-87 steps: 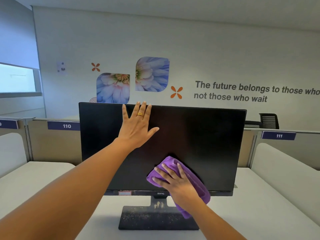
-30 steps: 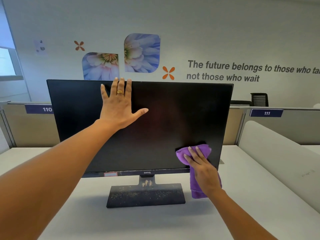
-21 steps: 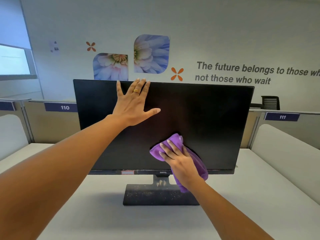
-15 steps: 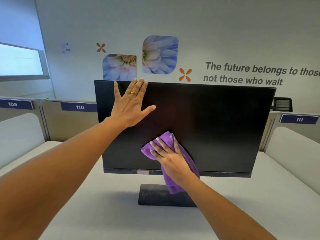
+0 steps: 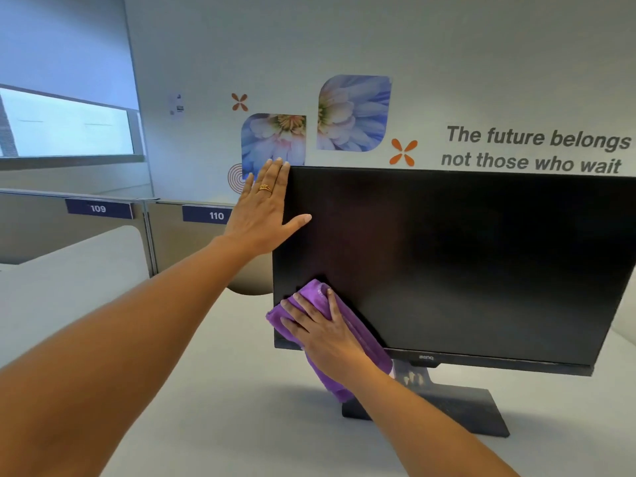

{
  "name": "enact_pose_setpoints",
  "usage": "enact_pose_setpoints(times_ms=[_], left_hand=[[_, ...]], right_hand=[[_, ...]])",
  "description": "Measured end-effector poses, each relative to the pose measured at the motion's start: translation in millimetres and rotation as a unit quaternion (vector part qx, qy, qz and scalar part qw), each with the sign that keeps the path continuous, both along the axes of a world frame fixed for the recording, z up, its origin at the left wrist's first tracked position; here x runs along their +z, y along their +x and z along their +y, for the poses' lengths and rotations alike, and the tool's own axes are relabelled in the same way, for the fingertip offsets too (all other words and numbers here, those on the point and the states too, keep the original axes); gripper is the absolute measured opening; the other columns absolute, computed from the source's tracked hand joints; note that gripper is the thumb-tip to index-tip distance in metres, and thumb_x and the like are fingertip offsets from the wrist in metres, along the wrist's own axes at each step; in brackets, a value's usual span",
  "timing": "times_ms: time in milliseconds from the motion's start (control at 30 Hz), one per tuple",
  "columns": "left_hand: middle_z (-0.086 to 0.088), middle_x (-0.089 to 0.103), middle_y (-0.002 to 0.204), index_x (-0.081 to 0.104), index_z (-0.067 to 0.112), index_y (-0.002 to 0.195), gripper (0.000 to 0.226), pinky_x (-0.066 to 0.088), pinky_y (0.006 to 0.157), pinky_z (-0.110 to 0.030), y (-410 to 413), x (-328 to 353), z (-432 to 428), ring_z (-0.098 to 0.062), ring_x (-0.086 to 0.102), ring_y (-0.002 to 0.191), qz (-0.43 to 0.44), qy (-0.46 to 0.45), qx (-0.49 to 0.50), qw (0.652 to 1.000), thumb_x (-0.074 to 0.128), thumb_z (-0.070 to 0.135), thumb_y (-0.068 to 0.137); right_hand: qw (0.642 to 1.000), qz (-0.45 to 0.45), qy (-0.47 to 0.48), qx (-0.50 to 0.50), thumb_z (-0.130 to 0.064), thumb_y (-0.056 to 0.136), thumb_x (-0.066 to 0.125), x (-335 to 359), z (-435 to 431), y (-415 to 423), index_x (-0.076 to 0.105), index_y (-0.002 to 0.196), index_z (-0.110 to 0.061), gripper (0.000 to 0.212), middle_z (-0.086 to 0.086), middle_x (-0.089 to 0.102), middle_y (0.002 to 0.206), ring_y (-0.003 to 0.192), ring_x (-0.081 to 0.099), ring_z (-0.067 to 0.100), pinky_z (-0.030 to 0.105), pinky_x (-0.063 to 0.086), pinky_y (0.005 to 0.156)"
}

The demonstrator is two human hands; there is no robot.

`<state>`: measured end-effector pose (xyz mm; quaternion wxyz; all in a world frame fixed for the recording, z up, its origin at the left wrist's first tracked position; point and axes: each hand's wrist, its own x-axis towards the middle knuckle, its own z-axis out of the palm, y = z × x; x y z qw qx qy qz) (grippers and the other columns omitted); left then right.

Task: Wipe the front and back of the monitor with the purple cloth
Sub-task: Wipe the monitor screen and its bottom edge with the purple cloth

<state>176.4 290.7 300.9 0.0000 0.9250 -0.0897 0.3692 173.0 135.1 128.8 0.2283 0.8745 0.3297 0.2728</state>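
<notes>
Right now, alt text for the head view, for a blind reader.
A right hand presses a purple cloth against the lower left corner of a dark monitor on a white desk; the left hand lies flat at its upper left corner.

the monitor (image 5: pixel 464 256) is black, its base (image 5: pixel 457 407) dark with pale speckles. the cloth (image 5: pixel 358 342) is purple. a gold ring (image 5: pixel 265 189) shows. wall flowers (image 5: pixel 351 113) are blue and white, small petals (image 5: pixel 403 152) orange, labels (image 5: pixel 206 214) navy, desk (image 5: pixel 241 407) white.

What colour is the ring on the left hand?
Gold; the ring on the left hand shows in the head view.
</notes>
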Motion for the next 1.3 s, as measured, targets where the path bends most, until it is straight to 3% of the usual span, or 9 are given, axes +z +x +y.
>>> enact_pose_setpoints(times_ms=[233, 300, 533, 800, 933, 1033, 1167, 1233, 1300], left_hand=[[-0.009, -0.009, 0.157, -0.008, 0.006, 0.146, 0.088, -0.006, 0.118, -0.034, 0, -3, 0, -0.018, -0.011, 0.144, -0.011, -0.017, -0.029, 0.999, 0.036, 0.057, 0.090], [-0.009, -0.009, 0.157, -0.007, 0.006, 0.147, 0.087, -0.006, 0.118, -0.034, 0, -3, 0, -0.018, -0.011, 0.144, -0.011, -0.016, -0.027, 0.999, 0.035, 0.057, 0.090], [-0.009, -0.008, 0.157, -0.007, 0.006, 0.147, 0.086, -0.006, 0.118, -0.034, -1, -1, 1, -0.019, -0.010, 0.144, -0.007, -0.011, -0.022, 1.000, 0.034, 0.056, 0.091], [-0.009, -0.007, 0.157, -0.006, 0.005, 0.147, 0.087, -0.006, 0.116, -0.035, -1, 0, -2, -0.020, -0.009, 0.145, -0.002, -0.018, -0.022, 1.000, 0.034, 0.058, 0.090], [-0.009, -0.007, 0.157, -0.007, 0.005, 0.147, 0.088, -0.004, 0.118, -0.036, -2, 0, -4, -0.020, -0.009, 0.145, 0.002, -0.027, -0.026, 0.999, 0.034, 0.058, 0.090], [-0.010, -0.007, 0.157, -0.007, 0.005, 0.147, 0.088, -0.003, 0.119, -0.036, -3, 0, -5, -0.020, -0.010, 0.144, 0.002, -0.034, -0.026, 0.999, 0.034, 0.059, 0.090], [-0.010, -0.008, 0.157, -0.007, 0.005, 0.147, 0.089, -0.003, 0.119, -0.037, -4, 0, -5, -0.020, -0.010, 0.144, 0.007, -0.034, -0.024, 0.999, 0.034, 0.059, 0.090], [-0.010, -0.007, 0.157, -0.007, 0.005, 0.147, 0.089, -0.003, 0.119, -0.037, -5, 1, -5, -0.020, -0.010, 0.144, 0.009, -0.031, -0.023, 0.999, 0.034, 0.060, 0.090], [-0.010, -0.007, 0.157, -0.007, 0.005, 0.147, 0.089, -0.003, 0.118, -0.037, -5, 2, -4, -0.020, -0.010, 0.144, 0.013, -0.030, -0.023, 0.999, 0.034, 0.059, 0.090]], right_hand=[[0.999, -0.014, -0.029, -0.026, -0.029, 0.088, 0.053, -20, 17, -3, 0.014, 0.148, -0.027, 0.072, 0.002, 0.006, 0.157, 0.143, 0.005, 0.028, 0.063, 0.002, 0.105], [0.998, -0.020, -0.047, -0.030, -0.029, 0.089, 0.051, -24, 17, -5, 0.012, 0.148, -0.025, 0.071, 0.003, 0.004, 0.157, 0.143, 0.006, 0.029, 0.061, 0.006, 0.106], [0.998, 0.001, -0.038, -0.051, -0.033, 0.072, 0.070, -35, -1, -12, 0.041, 0.139, -0.025, 0.073, -0.002, 0.038, 0.145, 0.130, 0.039, 0.022, 0.046, 0.043, 0.095], [0.996, -0.019, 0.040, -0.081, -0.018, 0.046, 0.084, -41, -56, -25, 0.065, 0.115, -0.017, 0.071, 0.001, 0.061, 0.118, 0.102, 0.051, 0.024, 0.042, 0.053, 0.074], [0.991, -0.013, 0.081, -0.109, -0.015, 0.037, 0.087, -34, -65, -37, 0.070, 0.100, -0.013, 0.065, 0.005, 0.065, 0.103, 0.089, 0.061, 0.025, 0.041, 0.054, 0.065], [0.991, -0.014, 0.102, -0.082, -0.014, 0.040, 0.085, -26, -51, -46, 0.067, 0.103, -0.013, 0.065, 0.005, 0.063, 0.101, 0.086, 0.060, 0.024, 0.040, 0.054, 0.062], [0.995, 0.030, 0.086, -0.037, -0.020, 0.052, 0.080, -20, -10, -48, 0.061, 0.112, -0.018, 0.063, 0.001, 0.060, 0.109, 0.092, 0.058, 0.021, 0.037, 0.052, 0.068], [0.994, 0.053, 0.095, -0.033, -0.015, 0.071, 0.071, -15, 11, -46, 0.047, 0.127, -0.016, 0.060, 0.005, 0.051, 0.123, 0.106, 0.051, 0.024, 0.042, 0.048, 0.083], [0.992, 0.086, 0.083, -0.039, -0.008, 0.086, 0.057, -14, 25, -41, 0.029, 0.137, -0.012, 0.059, 0.010, 0.035, 0.136, 0.121, 0.038, 0.031, 0.050, 0.035, 0.100]])
